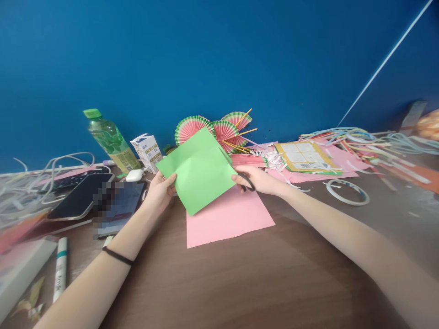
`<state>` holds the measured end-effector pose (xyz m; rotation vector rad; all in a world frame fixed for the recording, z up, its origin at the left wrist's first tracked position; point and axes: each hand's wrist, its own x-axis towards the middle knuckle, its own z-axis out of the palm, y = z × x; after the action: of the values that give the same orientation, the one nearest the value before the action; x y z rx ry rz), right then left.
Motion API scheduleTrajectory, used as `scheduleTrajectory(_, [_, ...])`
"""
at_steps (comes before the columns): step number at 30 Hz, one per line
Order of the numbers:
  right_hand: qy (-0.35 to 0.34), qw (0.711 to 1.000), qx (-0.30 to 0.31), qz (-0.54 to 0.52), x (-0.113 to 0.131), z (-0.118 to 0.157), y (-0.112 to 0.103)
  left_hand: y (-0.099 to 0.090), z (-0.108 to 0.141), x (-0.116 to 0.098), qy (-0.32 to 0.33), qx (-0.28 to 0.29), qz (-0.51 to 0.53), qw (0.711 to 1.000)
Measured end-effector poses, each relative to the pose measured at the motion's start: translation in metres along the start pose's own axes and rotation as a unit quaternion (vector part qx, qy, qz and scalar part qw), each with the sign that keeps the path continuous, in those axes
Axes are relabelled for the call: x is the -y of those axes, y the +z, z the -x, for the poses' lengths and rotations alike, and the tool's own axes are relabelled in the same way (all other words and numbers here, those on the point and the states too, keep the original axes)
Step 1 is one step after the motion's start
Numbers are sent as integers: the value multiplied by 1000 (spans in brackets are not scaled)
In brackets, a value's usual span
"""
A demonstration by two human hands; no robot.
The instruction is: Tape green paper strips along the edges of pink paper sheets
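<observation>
A sheet of green paper (202,171) is held up, tilted, above the table. My left hand (162,189) pinches its left edge between thumb and fingers. At the sheet's right side, my right hand (254,179) is closed around a pair of scissors with dark handles (249,182); the blades are mostly hidden along the paper's edge. Below the green sheet, a pink sheet of paper (229,224) lies flat on the table, partly covered. Behind the green sheet stand several pleated pink-and-green paper fans (195,127) with thin yellow sticks.
On the left are a green-capped bottle (113,139), a small carton (147,151), a white earphone case (134,175), phones (82,194) and a marker (61,269). To the right lie a tape roll (347,192), a yellow packet (305,156) and paper strips (380,146). A blue wall (219,55) rises behind.
</observation>
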<state>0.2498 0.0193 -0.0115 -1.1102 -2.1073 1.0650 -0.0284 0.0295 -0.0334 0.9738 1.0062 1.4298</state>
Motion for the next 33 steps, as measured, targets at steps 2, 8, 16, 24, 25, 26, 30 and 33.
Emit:
scheduleTrajectory(2, [-3,1000,-4,0,-2,0,0,0,0,1,-1,-1,2,1000])
scheduleTrajectory(8, [-2,1000,-9,-5,-3,0,0,0,0,0,2,2,-6,1000])
scheduleTrajectory(16, [-4,1000,-20,14,-5,-1,-1,1,1,-1,-4,-3,-3,1000])
scheduleTrajectory(24, [3,1000,-20,2,-4,-1,0,-1,-1,2,-5,-2,-9,1000])
scheduleTrajectory(25, [3,1000,-17,-7,-4,-1,1,-2,-2,2,-5,-1,-9,1000])
scheduleTrajectory(26, [4,1000,-14,-16,-4,-1,1,-1,-2,3,-5,0,-9,1000])
scheduleTrajectory(30, [8,999,-7,-30,-2,-1,3,1,0,4,-2,17,-13,1000])
scheduleTrajectory(33, [1,999,-31,21,-2,-2,3,4,2,4,-11,34,-16,999])
